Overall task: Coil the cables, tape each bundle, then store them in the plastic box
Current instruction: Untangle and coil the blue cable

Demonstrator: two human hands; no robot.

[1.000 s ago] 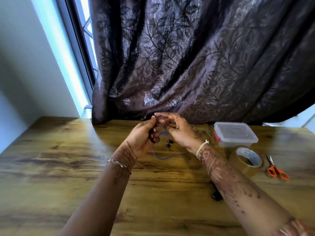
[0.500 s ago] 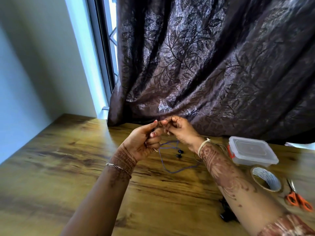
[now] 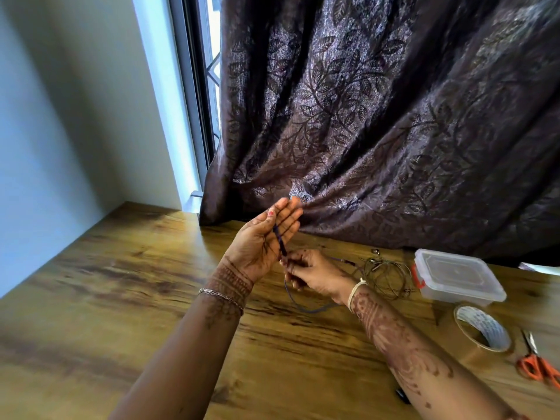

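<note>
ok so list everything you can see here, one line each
purple cable: one, purple, across the left palm, trailing onto the table
thin cable coil: one, dark, on the table left of the plastic box
plastic box: one, clear, red latch, lid on, table's right side
tape roll: one, brown, in front of the box
scissors: one pair, orange handles, right of the tape
small black item: one, by the right forearm, unclear what
curtain: one, dark brown, leaf pattern, behind the table
table: one, brown wood
left hand: palm up, fingers straight
right hand: pinches the purple cable
</note>
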